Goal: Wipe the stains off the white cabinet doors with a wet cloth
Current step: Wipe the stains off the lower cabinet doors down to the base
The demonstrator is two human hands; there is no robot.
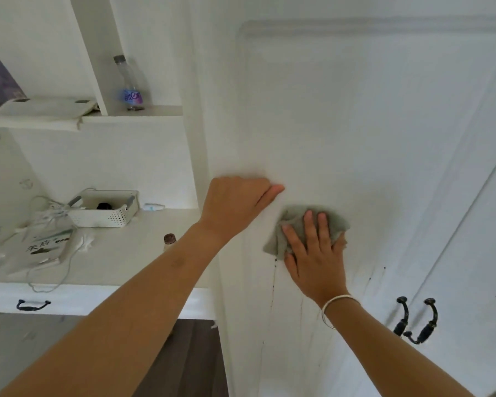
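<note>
Flat against the panel, the right hand [312, 259] lies with its fingers straight and spread, palm pushing the grey cloth [295, 222] onto the white cabinet door [341, 124]. Nothing is pinched. The cloth is simply pressed under the fingers, which probably gives the widest contact for rubbing. It sits about mid-height on the door, bunched out to the left and above the fingertips.

Just below its lower edge, thin dark streaks [273, 285] run down the paint, and a few dark specks [384, 267] dot the panel further right, so the wiping looks far from done. The left hand [235, 204] rests near the door's left edge, thumb pointing right. Its fingers are hidden behind the knuckles, so I cannot tell whether they hook the edge or only lean on it. Either way, it seems placed to steady the body or the door against the push.

Lower right, two dark handles [415, 322] hang side by side where this door meets the next. To the left, on the desk top [132, 253], a white perforated basket [98, 222] holds a dark round thing [103, 206] that is too small to name. A clear bottle [130, 84] stands on the shelf above, and I cannot tell whether it holds anything.
</note>
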